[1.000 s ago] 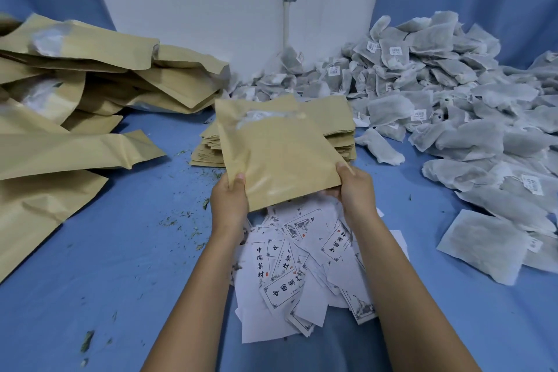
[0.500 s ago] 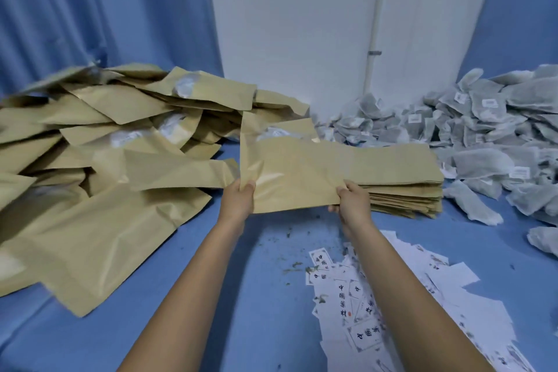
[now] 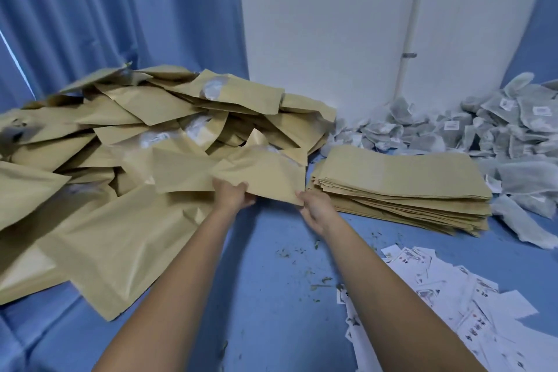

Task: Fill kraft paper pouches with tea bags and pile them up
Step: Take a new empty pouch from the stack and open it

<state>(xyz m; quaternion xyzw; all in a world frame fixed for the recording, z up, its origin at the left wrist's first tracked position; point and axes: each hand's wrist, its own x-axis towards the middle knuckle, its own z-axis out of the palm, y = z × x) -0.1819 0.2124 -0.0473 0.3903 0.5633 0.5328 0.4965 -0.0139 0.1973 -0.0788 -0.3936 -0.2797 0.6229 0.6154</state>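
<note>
A filled kraft pouch (image 3: 265, 172) lies against the right edge of the big heap of filled kraft pouches (image 3: 126, 160) on the left. My left hand (image 3: 231, 195) grips its near left corner. My right hand (image 3: 315, 208) touches its near right corner with loose fingers; whether it still pinches the paper is unclear. A flat stack of empty kraft pouches (image 3: 401, 184) lies just to the right. Grey mesh tea bags (image 3: 489, 130) are heaped at the far right.
Everything lies on a blue cloth (image 3: 271, 296) strewn with tea crumbs. White printed paper slips (image 3: 447, 308) are scattered at the lower right. A white wall panel and pipe stand behind; blue curtains hang at the left.
Both hands carried the filled pouch leftward from over the paper slips to the edge of the filled heap, and my view swung left. The right hand's grip has loosened at the corner.
</note>
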